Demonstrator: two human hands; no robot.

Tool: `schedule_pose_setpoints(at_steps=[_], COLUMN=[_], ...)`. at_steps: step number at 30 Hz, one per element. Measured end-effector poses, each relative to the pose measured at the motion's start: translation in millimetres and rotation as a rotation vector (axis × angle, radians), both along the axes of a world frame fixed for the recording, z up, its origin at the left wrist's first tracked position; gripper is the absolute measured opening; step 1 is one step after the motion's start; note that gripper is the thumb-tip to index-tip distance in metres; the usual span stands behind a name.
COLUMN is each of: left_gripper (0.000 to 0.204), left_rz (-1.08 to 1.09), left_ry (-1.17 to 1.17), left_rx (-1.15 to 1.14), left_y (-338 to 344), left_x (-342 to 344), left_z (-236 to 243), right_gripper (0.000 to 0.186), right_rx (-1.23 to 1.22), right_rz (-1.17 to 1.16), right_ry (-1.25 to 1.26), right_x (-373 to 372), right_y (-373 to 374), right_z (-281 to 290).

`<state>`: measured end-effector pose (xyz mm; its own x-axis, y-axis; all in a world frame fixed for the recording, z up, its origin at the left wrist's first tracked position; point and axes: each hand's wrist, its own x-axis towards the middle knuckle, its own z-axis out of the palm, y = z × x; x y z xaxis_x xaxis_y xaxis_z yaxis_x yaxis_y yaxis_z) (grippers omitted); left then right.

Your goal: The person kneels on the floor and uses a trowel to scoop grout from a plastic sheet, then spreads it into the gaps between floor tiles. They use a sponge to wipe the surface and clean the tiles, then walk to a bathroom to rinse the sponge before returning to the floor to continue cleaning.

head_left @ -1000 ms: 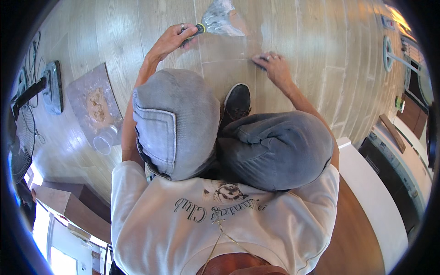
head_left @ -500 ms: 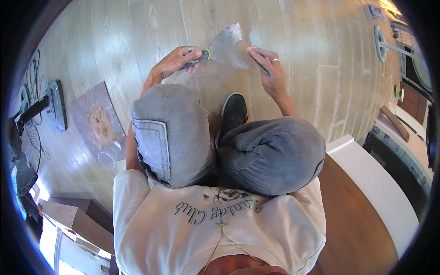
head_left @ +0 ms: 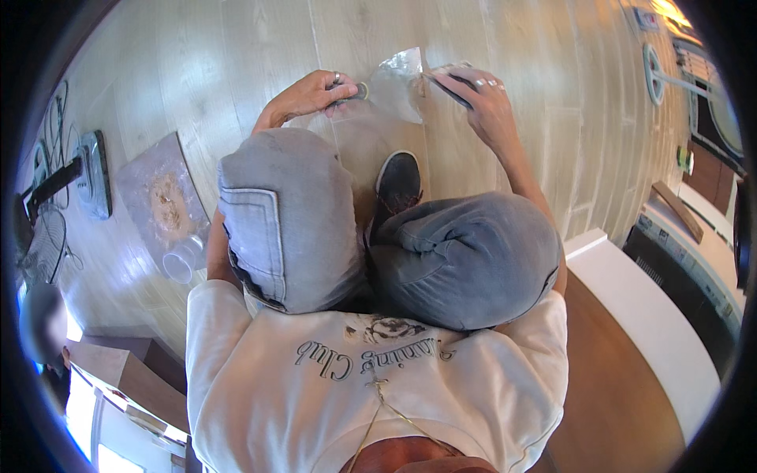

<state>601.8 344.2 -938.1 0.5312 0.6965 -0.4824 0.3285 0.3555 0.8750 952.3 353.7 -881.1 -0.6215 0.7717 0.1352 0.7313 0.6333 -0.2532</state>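
Clear plastic bag (head_left: 398, 79) lies on the floor beyond your shoe (head_left: 397, 183), left hand (head_left: 311, 93) pinching a small roll, right hand (head_left: 481, 94) gripping its edge; a hard tug could tear it.

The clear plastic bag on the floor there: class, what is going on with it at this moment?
A person crouches on a pale wooden floor, knees drawn up. The left hand grips a small dark round object at one edge of a clear plastic bag. The right hand pinches the bag's opposite edge, so the bag is held between both hands just above the floor. A dark shoe sits just below it. Off to the left lie a clear cup and a brown mat.
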Motion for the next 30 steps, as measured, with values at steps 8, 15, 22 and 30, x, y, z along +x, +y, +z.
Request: schedule_pose_setpoints(at_steps=[8, 15, 22, 30], left_gripper=[0.039, 0.041, 0.04, 0.039], left_rz=[-0.044, 0.114, 0.201, 0.192], left_ry=[0.116, 0.172, 0.163, 0.125], left_rx=[0.11, 0.203, 0.151, 0.144], left_y=[-1.0, 1.4, -2.5, -8.0], left_x=[18.0, -16.4, -31.9, -32.9], left_z=[-25.8, -41.0, -26.8, -33.7], right_gripper=[0.06, 0.057, 0.055, 0.058], right_rx=[-0.139, -0.2, -0.131, -0.068], right_rz=[0.142, 0.111, 0.127, 0.113], right_ry=[-0.232, -0.242, -0.277, -0.255], right_x=[13.8, 34.5, 53.9, 34.4], right_y=[-8.5, -41.7, -65.2, -35.0], right_z=[-50.5, -86.1, -103.7, -101.7])
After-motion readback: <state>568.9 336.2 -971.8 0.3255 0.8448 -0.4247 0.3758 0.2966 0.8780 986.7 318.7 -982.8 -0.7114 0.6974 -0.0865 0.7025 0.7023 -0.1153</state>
